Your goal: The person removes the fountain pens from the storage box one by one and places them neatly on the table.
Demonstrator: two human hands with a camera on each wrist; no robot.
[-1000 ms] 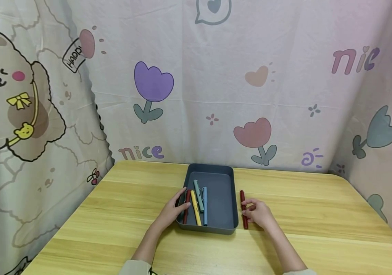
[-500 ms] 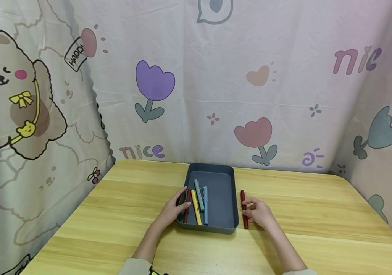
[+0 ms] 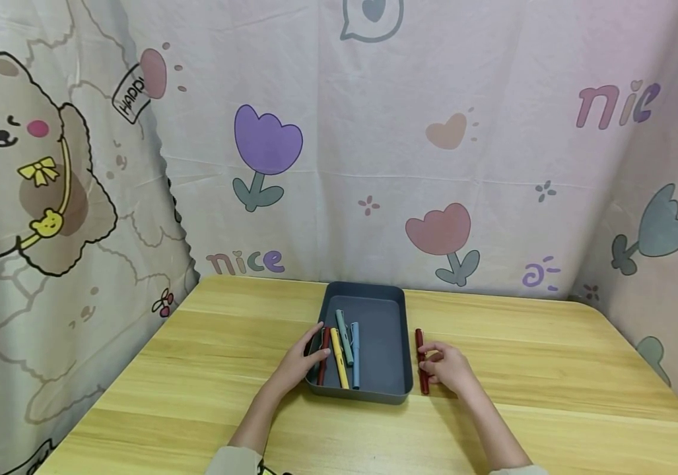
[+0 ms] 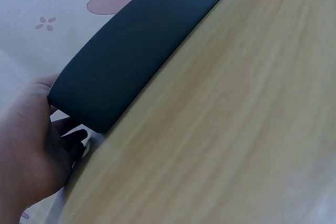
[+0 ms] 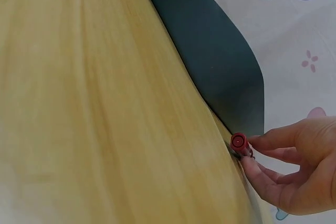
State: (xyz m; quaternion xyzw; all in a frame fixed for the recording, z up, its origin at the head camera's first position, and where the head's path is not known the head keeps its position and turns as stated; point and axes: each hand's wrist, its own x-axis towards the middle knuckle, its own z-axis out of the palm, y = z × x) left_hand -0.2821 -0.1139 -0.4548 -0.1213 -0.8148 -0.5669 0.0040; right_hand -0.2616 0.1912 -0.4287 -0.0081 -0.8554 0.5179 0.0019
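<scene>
Barely anything has shifted, so work looks paused: the right hand [image 3: 449, 371]'s grip pinches the red pen [image 3: 424, 385] just right of the tray [image 3: 381, 343]; the left hand [image 3: 293, 366]'s clamps its left wall.

Bright, even and diffuse in head view, mostly sharp. Softly shadowed on table [image 3: 552, 369] beside right forearm [image 3: 491, 422]. Dimmer and softer in both wrist views, dark on side of tray [image 4: 139, 51]. Washed pale at bottom right in left wrist view, bottom left in right wrist view.
</scene>
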